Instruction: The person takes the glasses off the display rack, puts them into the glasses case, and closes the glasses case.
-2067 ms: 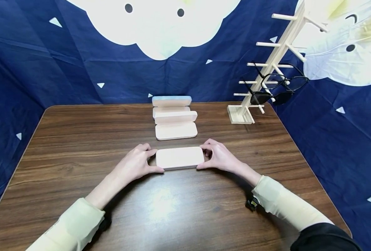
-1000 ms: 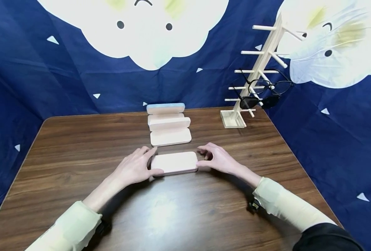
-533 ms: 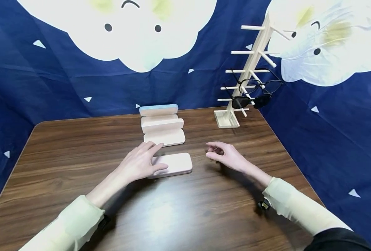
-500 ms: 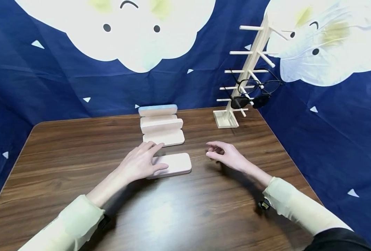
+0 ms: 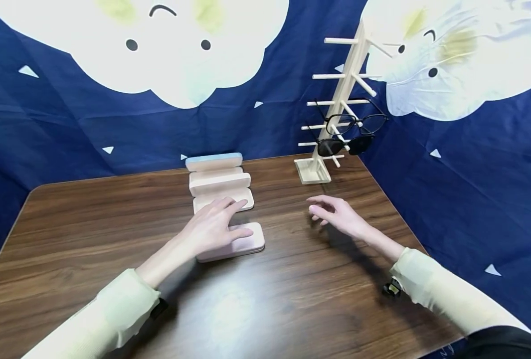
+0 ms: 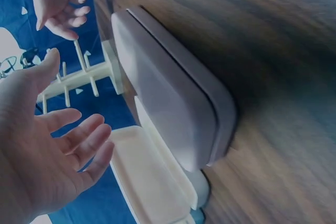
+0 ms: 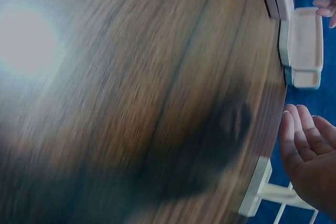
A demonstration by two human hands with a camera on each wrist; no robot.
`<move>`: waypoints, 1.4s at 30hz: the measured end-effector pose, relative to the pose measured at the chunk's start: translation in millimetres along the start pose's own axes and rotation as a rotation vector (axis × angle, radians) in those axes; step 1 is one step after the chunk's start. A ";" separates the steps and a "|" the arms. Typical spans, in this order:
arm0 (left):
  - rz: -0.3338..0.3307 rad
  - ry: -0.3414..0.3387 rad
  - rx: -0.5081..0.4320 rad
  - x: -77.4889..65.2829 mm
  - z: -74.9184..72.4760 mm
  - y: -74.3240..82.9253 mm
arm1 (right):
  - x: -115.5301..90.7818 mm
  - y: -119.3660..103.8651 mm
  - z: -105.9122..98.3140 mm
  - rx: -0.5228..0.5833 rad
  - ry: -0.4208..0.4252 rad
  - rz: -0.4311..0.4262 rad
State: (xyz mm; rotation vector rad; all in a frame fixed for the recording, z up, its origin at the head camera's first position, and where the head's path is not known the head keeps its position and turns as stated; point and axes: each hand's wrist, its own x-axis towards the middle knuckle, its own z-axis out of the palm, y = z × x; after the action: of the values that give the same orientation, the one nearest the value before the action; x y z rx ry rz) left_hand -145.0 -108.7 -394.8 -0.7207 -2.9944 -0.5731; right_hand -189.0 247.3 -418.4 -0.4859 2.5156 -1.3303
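Observation:
A closed, pale pink glasses case lies on the table in the head view. Over its left part hovers my left hand, fingers spread and relaxed, hiding some of the case. The left wrist view shows a gap between that hand and the closed case. My right hand is off to the right above the table, fingers loosely bent, with nothing in it. Just behind the closed case stands an open cream glasses case, its near edge partly covered by my left fingers.
A second open case with a blue lid stands at the table's back edge. At the back right is a wooden glasses rack bearing black-framed glasses and dark sunglasses. Blue cloth hangs behind the wooden table.
Both hands have let go of the closed case's ends. The right hand has moved away to the right; the left has risen over the case. The head view has turned right.

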 end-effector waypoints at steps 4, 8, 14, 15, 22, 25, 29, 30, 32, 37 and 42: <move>0.011 0.007 -0.044 12.0 -0.6 4.8 | -2.4 5.8 -15.7 0.014 0.027 0.006; 0.027 0.016 -0.085 25.6 -0.7 9.8 | -5.0 8.9 -30.8 0.026 0.060 0.012; 0.010 0.002 -0.188 42.5 -0.8 19.4 | -6.0 10.2 -50.9 0.022 0.102 0.024; 0.009 0.000 -0.209 44.7 -0.9 20.9 | -5.9 9.9 -53.9 0.030 0.106 0.026; -0.015 -0.011 -0.331 61.0 -1.1 33.0 | -5.5 10.1 -77.8 0.065 0.144 0.033; -0.018 -0.008 -0.376 68.0 -0.5 37.9 | -6.1 9.6 -88.0 0.052 0.159 0.046; -0.032 -0.006 -0.433 76.5 -0.3 44.9 | -7.2 7.4 -99.9 0.032 0.193 0.074; -0.038 -0.003 -0.448 78.8 -0.2 46.5 | -7.3 6.8 -102.7 0.030 0.200 0.079; -0.053 0.006 -0.485 83.7 0.3 49.6 | -7.4 5.4 -107.8 0.034 0.212 0.090; -0.098 0.034 -0.609 100.2 1.9 58.7 | -5.8 6.2 -120.5 0.107 0.233 0.130; -0.136 0.037 -0.695 117.3 1.7 70.5 | -1.8 8.5 -132.7 0.270 0.262 0.136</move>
State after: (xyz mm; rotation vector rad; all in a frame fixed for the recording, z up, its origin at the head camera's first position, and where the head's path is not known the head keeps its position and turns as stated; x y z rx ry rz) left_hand -218.7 1.6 -361.0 -0.4935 -2.7919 -1.6481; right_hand -238.2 351.7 -352.3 -0.0866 2.4552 -1.7405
